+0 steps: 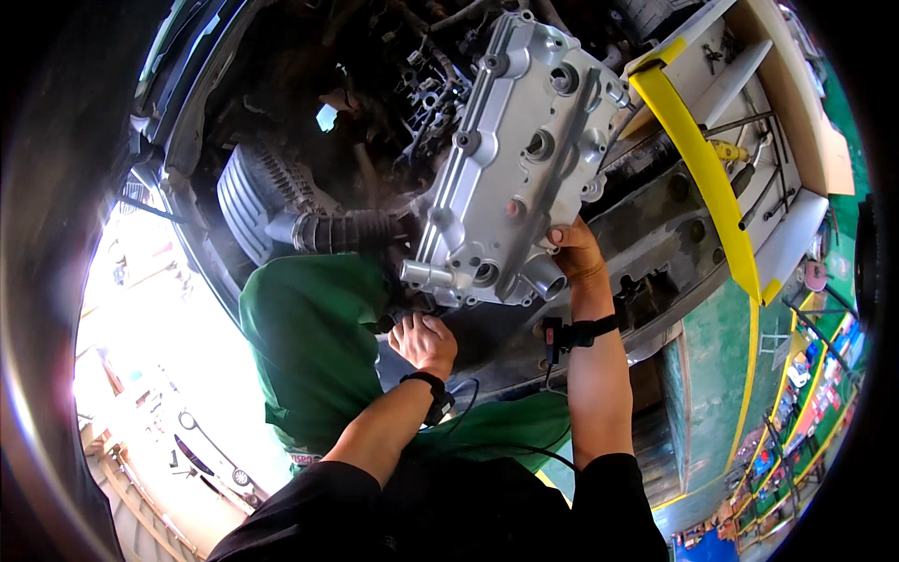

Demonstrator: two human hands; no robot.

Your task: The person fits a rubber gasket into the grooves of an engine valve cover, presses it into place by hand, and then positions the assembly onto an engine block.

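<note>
A silver engine valve cover [487,187] is tilted over the engine bay, its ribbed, round-holed outer side showing. My right hand [577,249] grips its lower right edge beside a round spout, thumb on top and the other fingers mostly hidden beneath. Below the cover's lower left corner, my left hand [426,343] is closed with curled fingers near the front of the bay. Whatever its fingertips hold is out of sight. A strapped black device [554,339] sits on my right wrist, and a black band [433,393] is around my left.
Green cloth [318,347] drapes over the near edge. A ribbed air duct [346,230] lies left of the cover. To the right stands a yellow-edged tray [698,155] with tools and small parts. Dark engine parts [435,108] lie behind the cover. Shelving [805,393] is far right.
</note>
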